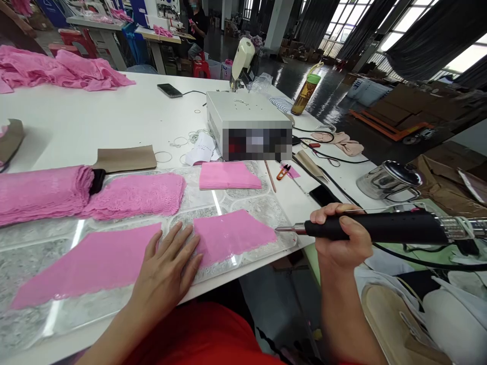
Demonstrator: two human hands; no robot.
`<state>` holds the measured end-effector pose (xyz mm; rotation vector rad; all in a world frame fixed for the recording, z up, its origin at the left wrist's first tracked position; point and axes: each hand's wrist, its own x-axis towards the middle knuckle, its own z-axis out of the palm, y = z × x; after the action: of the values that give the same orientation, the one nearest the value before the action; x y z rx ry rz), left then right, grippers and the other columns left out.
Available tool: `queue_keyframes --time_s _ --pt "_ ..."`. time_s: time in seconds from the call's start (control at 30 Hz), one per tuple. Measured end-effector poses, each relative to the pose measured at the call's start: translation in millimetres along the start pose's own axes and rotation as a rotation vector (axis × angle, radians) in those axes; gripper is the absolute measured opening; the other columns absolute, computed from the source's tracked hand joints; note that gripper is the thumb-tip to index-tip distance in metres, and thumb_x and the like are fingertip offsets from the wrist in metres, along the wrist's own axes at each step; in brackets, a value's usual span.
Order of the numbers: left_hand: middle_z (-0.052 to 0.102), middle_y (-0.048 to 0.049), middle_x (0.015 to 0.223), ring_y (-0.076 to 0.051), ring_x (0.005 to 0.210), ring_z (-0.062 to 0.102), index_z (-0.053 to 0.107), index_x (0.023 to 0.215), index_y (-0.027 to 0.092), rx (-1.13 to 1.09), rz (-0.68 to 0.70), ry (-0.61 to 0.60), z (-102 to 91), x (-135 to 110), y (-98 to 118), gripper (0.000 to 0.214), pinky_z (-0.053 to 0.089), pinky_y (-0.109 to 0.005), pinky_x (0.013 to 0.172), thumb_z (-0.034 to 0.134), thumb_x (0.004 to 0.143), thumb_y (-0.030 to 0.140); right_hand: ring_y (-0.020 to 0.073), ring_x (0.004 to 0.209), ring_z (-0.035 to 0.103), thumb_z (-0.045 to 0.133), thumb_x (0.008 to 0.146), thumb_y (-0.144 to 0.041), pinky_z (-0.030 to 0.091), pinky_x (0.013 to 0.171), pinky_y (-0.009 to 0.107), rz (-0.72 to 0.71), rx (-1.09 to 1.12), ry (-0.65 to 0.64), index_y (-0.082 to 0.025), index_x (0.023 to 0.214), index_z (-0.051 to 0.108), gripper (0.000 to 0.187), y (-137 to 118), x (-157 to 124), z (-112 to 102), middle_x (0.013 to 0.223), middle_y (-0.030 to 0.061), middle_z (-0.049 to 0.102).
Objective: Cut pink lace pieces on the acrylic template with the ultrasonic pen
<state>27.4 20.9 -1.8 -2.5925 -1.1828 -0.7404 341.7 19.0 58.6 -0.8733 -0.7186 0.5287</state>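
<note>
My left hand (167, 266) lies flat with fingers spread on a glass plate (243, 203), between a long pink lace piece (87, 263) and a shorter pink lace piece (232, 235). Its fingertips rest on the left edge of the shorter piece. My right hand (340, 235) is wrapped round the black handle of a heated cutting tool (380, 227). The tool's metal tip touches the right corner of the shorter piece.
A white control box (247, 119) stands behind the glass, with a folded pink stack (227, 176) before it. Piles of pink lace (95, 195) lie at the left. Orange snips (282, 172), a phone (169, 90), a bottle (305, 95) and a steel kettle (388, 180) are nearby. A person sits far back.
</note>
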Motion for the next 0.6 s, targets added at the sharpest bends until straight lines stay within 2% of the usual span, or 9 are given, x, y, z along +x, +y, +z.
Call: queue_keyframes --time_s 0.5,0.6 --pt "0.060 -0.0144 0.131 -0.034 0.130 0.048 0.058 0.123 0.017 -0.001 -0.019 -0.002 0.7 -1.4 -0.4 0.030 0.031 -0.054 0.109 0.048 0.096 0.026 0.0109 0.048 0.051 0.056 0.061 -0.021 0.043 0.048 0.028 0.025 0.008 -0.043 -0.019 0.065 0.056 0.005 3.0 -3.3 3.0 0.062 -0.0029 0.054" --pt "0.060 -0.0138 0.131 -0.034 0.130 0.048 0.058 0.122 0.018 -0.015 0.004 0.016 -3.4 -1.2 0.1 0.029 0.033 -0.054 0.108 0.049 0.095 0.023 0.0106 0.049 0.051 0.054 0.060 -0.022 0.043 0.049 0.028 0.007 0.032 -0.007 -0.019 0.069 0.058 0.010 3.7 -2.5 2.4 0.063 -0.0028 0.054"
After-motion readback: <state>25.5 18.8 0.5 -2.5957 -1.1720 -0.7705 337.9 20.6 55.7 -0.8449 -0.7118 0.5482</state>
